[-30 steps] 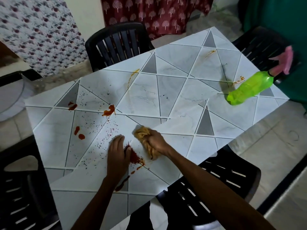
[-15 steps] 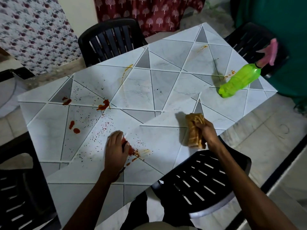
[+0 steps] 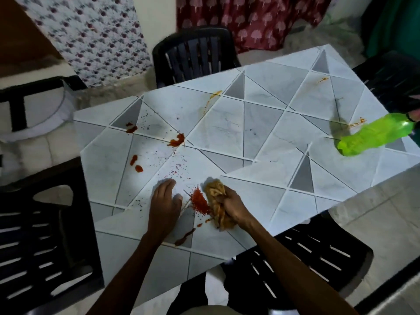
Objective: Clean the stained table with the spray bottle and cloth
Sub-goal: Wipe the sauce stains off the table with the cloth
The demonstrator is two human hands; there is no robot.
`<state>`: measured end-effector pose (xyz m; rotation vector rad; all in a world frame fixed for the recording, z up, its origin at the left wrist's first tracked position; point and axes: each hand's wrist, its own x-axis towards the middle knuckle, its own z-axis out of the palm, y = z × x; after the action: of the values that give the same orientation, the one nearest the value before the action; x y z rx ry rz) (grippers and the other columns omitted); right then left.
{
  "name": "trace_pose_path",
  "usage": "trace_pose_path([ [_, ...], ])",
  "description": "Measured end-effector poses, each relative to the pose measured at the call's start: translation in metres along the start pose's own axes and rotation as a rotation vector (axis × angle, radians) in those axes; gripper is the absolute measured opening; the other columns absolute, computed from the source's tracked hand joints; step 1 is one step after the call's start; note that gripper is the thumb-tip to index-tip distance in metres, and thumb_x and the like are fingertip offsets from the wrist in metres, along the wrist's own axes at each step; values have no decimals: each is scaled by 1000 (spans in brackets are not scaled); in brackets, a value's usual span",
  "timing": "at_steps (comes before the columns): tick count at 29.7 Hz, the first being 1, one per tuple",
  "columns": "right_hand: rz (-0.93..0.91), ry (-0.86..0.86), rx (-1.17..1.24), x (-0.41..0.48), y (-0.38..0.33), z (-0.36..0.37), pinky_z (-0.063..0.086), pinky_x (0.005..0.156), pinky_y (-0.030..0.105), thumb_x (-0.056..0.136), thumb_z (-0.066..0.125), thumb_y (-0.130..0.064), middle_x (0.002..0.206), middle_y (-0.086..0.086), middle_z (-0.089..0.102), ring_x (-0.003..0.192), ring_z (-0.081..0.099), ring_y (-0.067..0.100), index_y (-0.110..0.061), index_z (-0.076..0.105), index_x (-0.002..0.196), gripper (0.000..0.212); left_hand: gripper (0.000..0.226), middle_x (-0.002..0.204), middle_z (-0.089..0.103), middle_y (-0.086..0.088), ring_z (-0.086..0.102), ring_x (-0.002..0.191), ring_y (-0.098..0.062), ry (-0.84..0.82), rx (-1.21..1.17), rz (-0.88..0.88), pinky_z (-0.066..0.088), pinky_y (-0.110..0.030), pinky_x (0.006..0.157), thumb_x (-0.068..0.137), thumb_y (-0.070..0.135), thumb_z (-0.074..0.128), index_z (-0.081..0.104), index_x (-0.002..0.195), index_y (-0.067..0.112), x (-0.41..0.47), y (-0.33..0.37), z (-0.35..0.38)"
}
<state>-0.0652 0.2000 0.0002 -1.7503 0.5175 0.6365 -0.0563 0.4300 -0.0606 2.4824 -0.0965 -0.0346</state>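
Clenching cloth (image 3: 215, 197), right grip (image 3: 235, 208) (left grip (image 3: 164, 206) flat on table (image 3: 261, 126)); spray bottle (image 3: 372, 137) sideways.

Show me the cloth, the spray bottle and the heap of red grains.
cloth (image 3: 213, 192): head view, bunched upper fold.
spray bottle (image 3: 375, 136): head view, middle of green body.
heap of red grains (image 3: 199, 201): head view, centre of heap.
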Motion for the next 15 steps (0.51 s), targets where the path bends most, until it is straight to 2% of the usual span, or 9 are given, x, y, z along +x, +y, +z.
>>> trace_pose_path([
  [2, -48, -44, -160, 6, -24, 10, 44, 109, 36, 97, 61, -19, 137, 5, 63, 122, 60, 24, -23, 56, 141, 44, 42, 144, 50, -10, 40, 136, -21, 39, -7, -15, 32, -36, 116, 100, 28, 48, 50, 137, 8, 5, -6, -9],
  [4, -135, -41, -345, 18, -57, 13, 43, 109, 35, 97, 61, -24, 137, 5, 63, 125, 59, 24, -25, 59, 138, 41, 44, 145, 50, -11, 41, 136, -22, 80, -6, -61, 36, -41, 115, 99, 28, 53, 48, 138, 7, 13, -17, -22],
  [7, -289, -34, -487, 43, -124, 18, 44, 99, 27, 90, 61, -16, 126, -3, 67, 117, 61, 18, -26, 64, 131, 42, 57, 147, 46, -12, 39, 138, -24, 124, 0, -91, 29, -32, 117, 96, 36, 57, 44, 142, 5, 25, -43, -41],
  [8, -339, -28, -521, 53, -147, 22, 46, 97, 27, 86, 60, -18, 123, -5, 67, 113, 63, 18, -28, 66, 126, 42, 61, 149, 44, -12, 38, 140, -25, 132, 12, -108, 27, -31, 118, 96, 41, 54, 43, 144, 5, 28, -50, -47],
  [11, -476, -26, -671, 94, -215, 39, 50, 78, 28, 71, 47, -33, 95, -1, 68, 93, 68, 21, -35, 62, 95, 28, 74, 153, 39, -15, 36, 142, -29, 148, 53, -180, 30, -41, 119, 93, 51, 49, 37, 148, 3, 35, -77, -60],
  [12, -524, -1, -732, 111, -235, 44, 47, 75, 30, 71, 45, -35, 93, 1, 64, 93, 66, 25, -33, 60, 93, 27, 77, 153, 38, -16, 35, 142, -31, 146, 70, -192, 30, -44, 118, 92, 54, 48, 36, 148, 3, 38, -83, -62],
  [15, -618, 101, -929, 177, -281, 74, 45, 77, 37, 85, 52, -33, 109, 11, 64, 105, 62, 34, -26, 61, 109, 27, 86, 158, 30, -16, 27, 147, -33, 122, 80, -288, 25, -49, 120, 89, 62, 43, 29, 152, 5, 40, -107, -70],
])
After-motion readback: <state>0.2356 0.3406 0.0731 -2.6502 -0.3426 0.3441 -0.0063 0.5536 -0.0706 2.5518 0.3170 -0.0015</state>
